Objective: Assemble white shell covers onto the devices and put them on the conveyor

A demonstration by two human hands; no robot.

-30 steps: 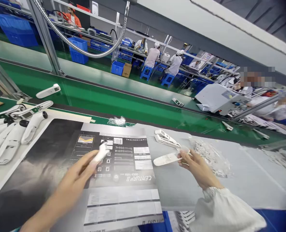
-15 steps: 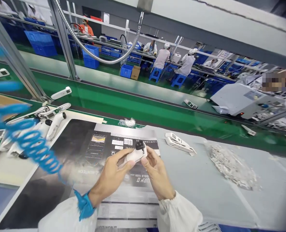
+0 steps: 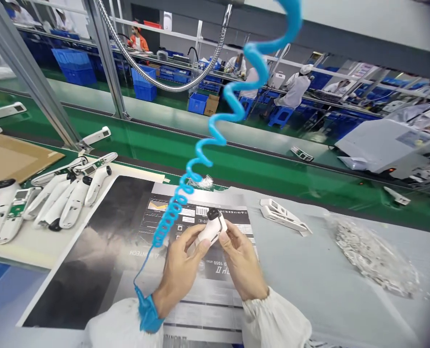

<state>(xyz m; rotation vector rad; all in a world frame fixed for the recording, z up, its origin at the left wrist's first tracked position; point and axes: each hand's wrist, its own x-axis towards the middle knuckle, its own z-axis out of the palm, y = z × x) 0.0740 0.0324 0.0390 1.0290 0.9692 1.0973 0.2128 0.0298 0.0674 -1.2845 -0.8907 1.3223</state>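
Note:
Both hands meet over a dark printed sheet (image 3: 102,251) on the bench. My left hand (image 3: 180,268) is wrapped round a small white plastic housing with a black round tip (image 3: 212,225). My right hand (image 3: 242,261) pinches the same housing from the right side. A blue wrist strap (image 3: 147,314) sits on my left wrist, and its coiled blue cord (image 3: 215,135) rises up across the view.
Several white device bodies (image 3: 55,198) lie in a row at the left. Two white housing parts (image 3: 282,216) and a bag of small clear pieces (image 3: 374,256) lie to the right. A green conveyor belt (image 3: 236,164) runs behind, with other workers seated far back.
My hands came together from apart; the white piece the right hand held a second ago is now joined at the housing held by both. The coiled cord swung from the left to the centre.

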